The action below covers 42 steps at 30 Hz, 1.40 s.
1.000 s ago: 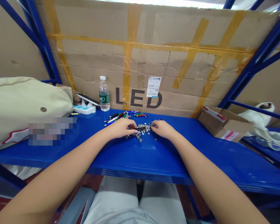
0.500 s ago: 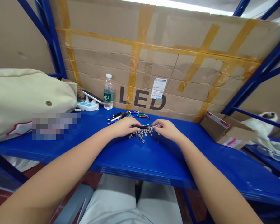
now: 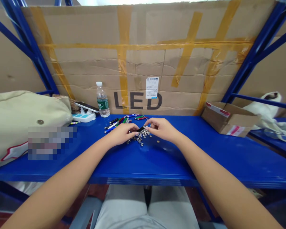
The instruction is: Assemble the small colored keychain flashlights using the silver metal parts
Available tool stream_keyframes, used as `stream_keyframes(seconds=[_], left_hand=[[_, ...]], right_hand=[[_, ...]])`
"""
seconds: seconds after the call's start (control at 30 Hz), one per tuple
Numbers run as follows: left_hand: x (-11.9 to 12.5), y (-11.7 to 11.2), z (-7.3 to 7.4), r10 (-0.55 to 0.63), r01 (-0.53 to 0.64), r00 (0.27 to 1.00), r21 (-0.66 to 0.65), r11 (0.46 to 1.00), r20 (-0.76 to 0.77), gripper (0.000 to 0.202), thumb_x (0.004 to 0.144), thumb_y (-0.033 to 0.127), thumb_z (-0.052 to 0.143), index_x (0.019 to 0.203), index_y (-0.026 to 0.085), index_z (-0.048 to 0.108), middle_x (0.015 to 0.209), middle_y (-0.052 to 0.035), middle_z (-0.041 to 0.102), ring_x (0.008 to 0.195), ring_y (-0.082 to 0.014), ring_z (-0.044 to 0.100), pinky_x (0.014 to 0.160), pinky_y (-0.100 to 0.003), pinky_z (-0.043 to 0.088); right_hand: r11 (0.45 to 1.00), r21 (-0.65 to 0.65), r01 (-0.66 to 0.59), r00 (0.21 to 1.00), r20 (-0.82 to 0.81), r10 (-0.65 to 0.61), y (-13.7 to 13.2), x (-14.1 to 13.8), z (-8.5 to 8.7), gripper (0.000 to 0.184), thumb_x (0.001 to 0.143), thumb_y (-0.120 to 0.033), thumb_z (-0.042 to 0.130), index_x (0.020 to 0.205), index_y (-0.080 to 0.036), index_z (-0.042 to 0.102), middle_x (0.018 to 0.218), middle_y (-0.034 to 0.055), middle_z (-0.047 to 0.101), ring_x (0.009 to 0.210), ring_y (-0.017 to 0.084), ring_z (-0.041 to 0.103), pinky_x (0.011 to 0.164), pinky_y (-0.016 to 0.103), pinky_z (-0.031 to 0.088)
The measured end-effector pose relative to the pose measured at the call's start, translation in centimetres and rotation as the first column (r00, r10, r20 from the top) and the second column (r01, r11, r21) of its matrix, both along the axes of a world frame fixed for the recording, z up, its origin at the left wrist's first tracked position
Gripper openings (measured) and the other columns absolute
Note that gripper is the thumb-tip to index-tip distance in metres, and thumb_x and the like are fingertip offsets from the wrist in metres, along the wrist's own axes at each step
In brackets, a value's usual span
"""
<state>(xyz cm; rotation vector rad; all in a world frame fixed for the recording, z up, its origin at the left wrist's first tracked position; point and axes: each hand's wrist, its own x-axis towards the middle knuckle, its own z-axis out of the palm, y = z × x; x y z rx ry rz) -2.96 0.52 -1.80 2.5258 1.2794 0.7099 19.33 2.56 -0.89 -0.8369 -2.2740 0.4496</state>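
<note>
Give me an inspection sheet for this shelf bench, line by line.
Surface: blue metal shelf, used as a bench.
Work items: small black tube; pile of small silver parts; coloured tubes behind.
Clutter: water bottle, phone, beige bag, open carton.
Hands: left hand pinches the black tube; right hand at its other end, grip unclear.
Cables: power strip; no cord seen.
Surroundings: taped cardboard marked LED, blue rack posts, white bag.
</note>
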Motion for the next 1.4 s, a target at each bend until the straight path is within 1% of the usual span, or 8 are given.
stream_keyframes(seconds=[0.17,0.33,0.57,0.67,0.83,1.03,1.17,1.4], left_hand=[[0.1,0.0,0.0,0.027,-0.026,1.0,0.027,0.999,-0.012,0.017,0.085,0.03,0.053,0.097,0.02,0.06,0.093,-0.0011,0.067,0.083,-0.0156,0.061,0.073,-0.027,0.046],[0.2,-0.5,0.7,-0.009,0.009,1.0,0.146,0.989,-0.001,0.016,0.085,0.028,0.054,0.098,0.019,0.059,0.096,-0.0019,0.065,0.087,-0.0151,0.06,0.077,-0.026,0.046],[0.2,-0.8,1.0,-0.035,0.037,0.999,0.201,0.979,-0.011,0.016,0.083,0.025,0.056,0.097,0.02,0.059,0.094,-0.0017,0.067,0.087,-0.0154,0.061,0.078,-0.027,0.047],[0.0,-0.7,0.8,-0.048,0.048,0.999,0.195,0.98,-0.004,0.016,0.083,0.026,0.056,0.097,0.02,0.059,0.094,-0.0014,0.067,0.087,-0.0152,0.061,0.078,-0.026,0.047],[0.0,-0.7,0.9,-0.056,0.056,0.998,0.188,0.981,-0.004,0.016,0.083,0.027,0.056,0.096,0.019,0.059,0.094,-0.0016,0.067,0.087,-0.0154,0.061,0.079,-0.027,0.047],[0.0,-0.7,0.9,-0.047,0.051,0.998,0.154,0.987,-0.029,0.017,0.083,0.029,0.055,0.097,0.02,0.059,0.093,-0.0017,0.067,0.086,-0.0163,0.062,0.078,-0.027,0.048],[0.0,-0.6,0.8,-0.042,0.048,0.998,0.146,0.988,-0.038,0.018,0.083,0.029,0.054,0.098,0.02,0.059,0.094,-0.002,0.067,0.087,-0.0165,0.062,0.078,-0.028,0.048],[0.2,-0.7,1.0,-0.031,0.038,0.998,0.153,0.988,-0.05,0.017,0.084,0.03,0.053,0.096,0.02,0.059,0.094,-0.0024,0.067,0.086,-0.0165,0.061,0.078,-0.028,0.048]], right_hand=[[0.998,0.003,0.064,0.998,0.014,-0.064,0.7,0.7,0.1,0.024,0.081,-0.031,0.052,0.1,-0.018,0.062,0.056,-0.005,0.047,0.053,0.01,0.043,0.052,0.023,0.031],[0.983,-0.032,0.18,0.965,0.197,-0.171,2.0,2.0,-0.1,0.019,0.079,-0.026,0.053,0.093,-0.019,0.065,0.064,-0.0011,0.06,0.058,0.011,0.052,0.055,0.023,0.036],[0.981,-0.079,0.176,0.883,0.454,-0.121,1.7,1.5,-0.2,0.015,0.075,-0.028,0.06,0.084,-0.019,0.068,0.078,0.0028,0.068,0.068,0.015,0.058,0.06,0.024,0.039],[0.987,-0.058,0.151,0.872,0.478,-0.105,1.6,1.0,-0.5,0.017,0.076,-0.031,0.06,0.085,-0.019,0.069,0.08,0.003,0.069,0.069,0.015,0.059,0.06,0.024,0.039],[0.984,-0.11,0.14,0.856,0.513,-0.065,1.9,0.7,-1.1,0.015,0.077,-0.021,0.056,0.084,-0.018,0.069,0.078,0.0031,0.069,0.066,0.014,0.059,0.059,0.023,0.039],[0.993,0.053,0.108,0.829,0.546,-0.12,2.7,0.8,-1.7,0.024,0.083,-0.026,0.048,0.07,-0.017,0.066,0.07,0.004,0.067,0.06,0.014,0.054,0.056,0.026,0.034],[0.987,0.098,0.127,0.861,0.483,-0.159,3.4,0.9,-2.3,0.017,0.08,-0.023,0.053,0.072,-0.019,0.068,0.074,0.0051,0.069,0.066,0.017,0.057,0.059,0.026,0.037],[0.991,0.008,0.133,0.889,0.441,-0.123,2.5,1.1,-1.6,0.014,0.076,-0.03,0.06,0.079,-0.022,0.07,0.073,0.0029,0.069,0.064,0.016,0.059,0.056,0.025,0.038]])
